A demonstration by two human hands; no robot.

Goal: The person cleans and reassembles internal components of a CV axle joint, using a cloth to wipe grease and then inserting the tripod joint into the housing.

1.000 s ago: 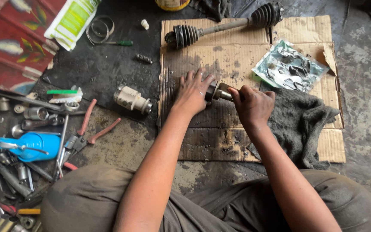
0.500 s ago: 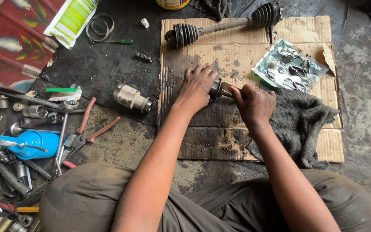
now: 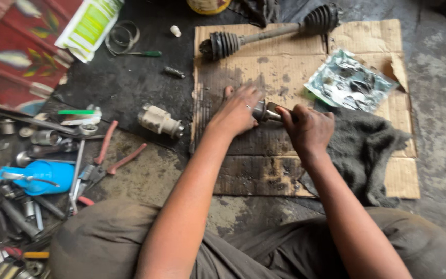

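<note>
- Metal joint piece (image 3: 265,110), a short greasy steel part, lay on the cardboard sheet (image 3: 285,67) on the floor, roughly in the middle of the head view, caught between both hands.
- Left hand (image 3: 237,111) pressed down over the piece's nine-o'clock end, fingers spread and flat, so its grip was more a steadying hold than a full clasp.
- Right hand (image 3: 309,128) was curled shut around the three-o'clock end, thumb on top.
- To do this step well, I judged, the left hand needed firm downward pressure so the greasy piece would not roll, while the right worked it squarely along its own axis.
- Grey rag (image 3: 367,150) lay at three o'clock, touching the right wrist, handy for wiping.
- Axle shaft (image 3: 269,36) with rubber boots lay at twelve o'clock, well apart; red-handled pliers (image 3: 112,155) lay at nine o'clock.
</note>
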